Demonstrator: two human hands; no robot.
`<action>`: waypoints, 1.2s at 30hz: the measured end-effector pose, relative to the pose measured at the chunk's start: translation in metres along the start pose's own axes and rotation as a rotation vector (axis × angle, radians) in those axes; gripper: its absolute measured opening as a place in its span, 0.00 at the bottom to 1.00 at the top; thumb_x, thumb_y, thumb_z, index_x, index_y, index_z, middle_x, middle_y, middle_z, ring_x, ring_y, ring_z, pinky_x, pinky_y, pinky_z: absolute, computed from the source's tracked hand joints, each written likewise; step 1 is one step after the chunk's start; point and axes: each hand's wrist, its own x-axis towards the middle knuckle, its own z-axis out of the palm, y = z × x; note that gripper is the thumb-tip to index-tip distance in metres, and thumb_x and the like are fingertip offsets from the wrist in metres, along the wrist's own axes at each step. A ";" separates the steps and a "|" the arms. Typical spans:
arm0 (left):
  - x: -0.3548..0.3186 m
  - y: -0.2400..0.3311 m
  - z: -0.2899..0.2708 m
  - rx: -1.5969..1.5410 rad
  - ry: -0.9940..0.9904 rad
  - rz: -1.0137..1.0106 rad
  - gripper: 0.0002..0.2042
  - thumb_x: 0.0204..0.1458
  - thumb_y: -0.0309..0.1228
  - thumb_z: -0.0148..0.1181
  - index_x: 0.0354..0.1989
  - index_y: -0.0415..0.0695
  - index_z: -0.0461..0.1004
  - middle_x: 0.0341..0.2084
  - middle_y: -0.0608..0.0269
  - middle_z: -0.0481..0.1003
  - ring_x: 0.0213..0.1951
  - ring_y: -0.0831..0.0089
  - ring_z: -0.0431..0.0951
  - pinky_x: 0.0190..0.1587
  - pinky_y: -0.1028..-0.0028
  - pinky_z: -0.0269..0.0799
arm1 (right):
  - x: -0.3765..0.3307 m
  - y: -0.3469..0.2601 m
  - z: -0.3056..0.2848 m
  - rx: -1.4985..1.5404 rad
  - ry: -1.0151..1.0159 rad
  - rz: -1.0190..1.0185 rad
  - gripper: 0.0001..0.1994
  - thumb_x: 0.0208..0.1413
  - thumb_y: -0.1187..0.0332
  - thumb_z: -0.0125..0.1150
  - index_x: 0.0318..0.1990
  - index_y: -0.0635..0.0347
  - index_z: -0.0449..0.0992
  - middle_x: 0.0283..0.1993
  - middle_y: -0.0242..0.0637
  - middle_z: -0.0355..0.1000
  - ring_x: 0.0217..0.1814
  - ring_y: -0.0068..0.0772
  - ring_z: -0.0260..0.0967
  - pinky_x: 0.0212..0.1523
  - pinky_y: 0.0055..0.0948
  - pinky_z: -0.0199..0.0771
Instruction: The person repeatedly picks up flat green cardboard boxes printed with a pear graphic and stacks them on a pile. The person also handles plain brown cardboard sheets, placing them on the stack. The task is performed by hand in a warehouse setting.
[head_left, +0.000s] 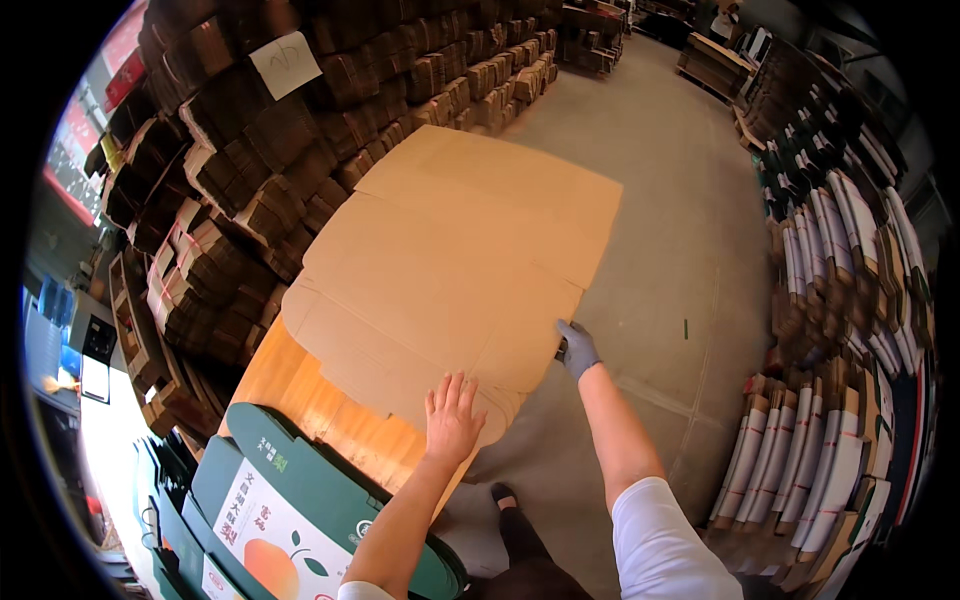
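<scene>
A large brown die-cut cardboard sheet [450, 250] lies flattened out in front of me, its near part over a wooden tabletop [290, 370]. My left hand [455, 412] is bare and rests palm down at the sheet's near edge, fingers extended. On the right edge, my right hand [577, 350] in a grey glove grips the sheet; its thumb and fingers are partly hidden, and something small and dark shows beside them. Green printed cartons with a white panel and a fruit picture [290, 510] are at the lower left, close to my left forearm.
Tall stacks of bundled brown cardboard [400, 70] line the left side. Tied bundles of flat white and brown board [800, 460] stand along the right. Grey concrete floor [660, 260] runs between them, with a wooden pallet [150, 350] at left.
</scene>
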 end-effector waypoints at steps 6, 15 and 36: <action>0.047 0.016 0.020 0.025 0.027 0.018 0.30 0.56 0.43 0.62 0.66 0.48 0.63 0.69 0.54 0.55 0.71 0.52 0.52 0.67 0.40 0.50 | 0.000 -0.013 0.002 0.076 -0.011 0.038 0.26 0.57 0.60 0.67 0.59 0.63 0.70 0.52 0.37 0.76 0.49 0.35 0.76 0.48 0.37 0.78; 0.052 0.002 0.029 0.044 -0.046 -0.010 0.31 0.57 0.48 0.59 0.67 0.48 0.63 0.70 0.55 0.55 0.73 0.55 0.49 0.68 0.42 0.45 | -0.009 -0.017 0.018 0.111 -0.065 -0.108 0.29 0.59 0.66 0.65 0.64 0.66 0.63 0.61 0.41 0.70 0.60 0.39 0.70 0.60 0.39 0.73; -0.012 0.000 0.051 0.049 -0.050 -0.021 0.32 0.56 0.51 0.58 0.66 0.49 0.63 0.72 0.57 0.52 0.73 0.57 0.48 0.70 0.40 0.40 | -0.067 0.020 0.003 0.215 -0.126 -0.079 0.31 0.57 0.71 0.65 0.67 0.64 0.59 0.63 0.40 0.68 0.64 0.37 0.67 0.62 0.37 0.69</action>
